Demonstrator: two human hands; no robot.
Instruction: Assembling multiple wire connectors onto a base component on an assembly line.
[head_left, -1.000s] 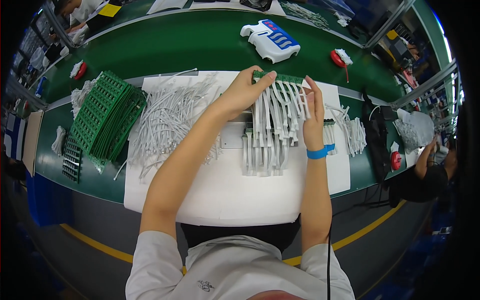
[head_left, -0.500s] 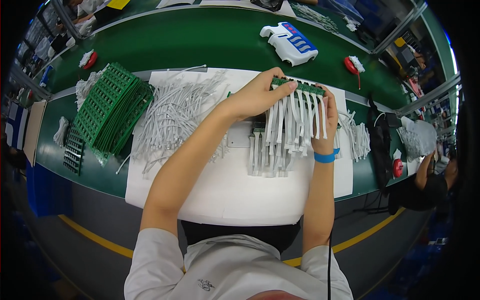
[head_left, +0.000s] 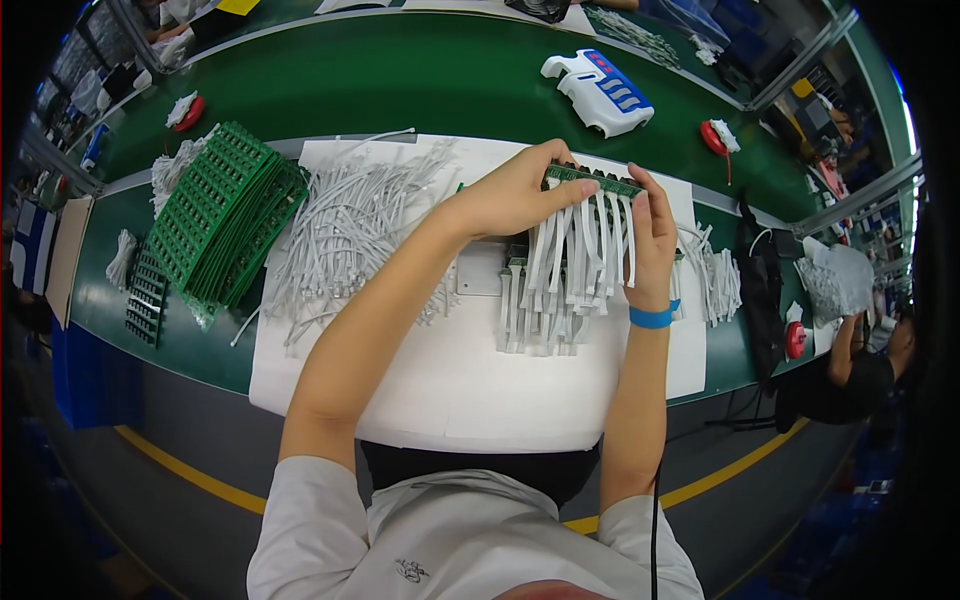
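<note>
At the far left of the green desk (head_left: 330, 70), a leaning stack of green perforated circuit boards (head_left: 225, 220) rests on its edge against a loose heap of short white ribbon cables (head_left: 350, 230) spread over the white paper sheet (head_left: 420, 390); the stack looks liable to slide or topple if the heap is disturbed. The left hand (head_left: 515, 190) is closed on the left end of a narrow green circuit strip with white ribbon cables hanging from it (head_left: 590, 215), thumb and fingers pinching it above the sheet. The right hand (head_left: 650, 235) grips the strip's right end, fingers curled around the edge. The strip is held in the air just over a flat pile of finished strips with white cables (head_left: 545, 300) lying on the sheet. Judged risks: the hanging cables may catch in the pile below and drag pieces out of order; uneven pull between the two hands could flex the thin strip or loosen a cable at its joint. To the right, a smaller bunch of white cables (head_left: 715, 280) lies near the sheet's edge and could be swept off by the right forearm. A white and blue handheld device (head_left: 600, 92) sits well apart, beyond the sheet.
</note>
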